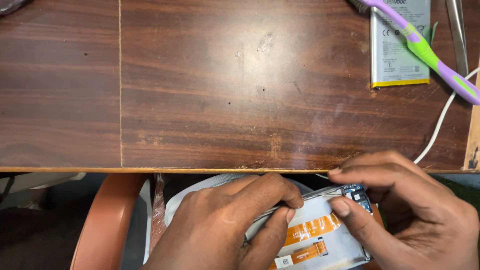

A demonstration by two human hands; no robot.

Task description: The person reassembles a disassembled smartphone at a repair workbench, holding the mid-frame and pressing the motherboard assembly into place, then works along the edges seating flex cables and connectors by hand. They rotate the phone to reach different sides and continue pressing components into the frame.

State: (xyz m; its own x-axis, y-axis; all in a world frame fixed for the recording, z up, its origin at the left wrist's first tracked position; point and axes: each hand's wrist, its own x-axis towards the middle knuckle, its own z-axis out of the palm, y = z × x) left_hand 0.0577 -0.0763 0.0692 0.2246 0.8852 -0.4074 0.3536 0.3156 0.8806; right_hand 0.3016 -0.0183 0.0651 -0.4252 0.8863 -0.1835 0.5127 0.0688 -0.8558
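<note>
Below the table's front edge, both my hands hold an opened phone body with orange flex cables and a small blue circuit board at its upper right corner. My left hand grips its left side, thumb and forefinger pinching the top edge. My right hand clasps the right side, its thumb pressing on the silver inner plate near the blue board. Much of the phone is hidden under my fingers.
A wooden table fills the upper view. At its far right lie a flat phone battery, a purple and green toothbrush across it, metal tweezers and a white cable. An orange chair stands below.
</note>
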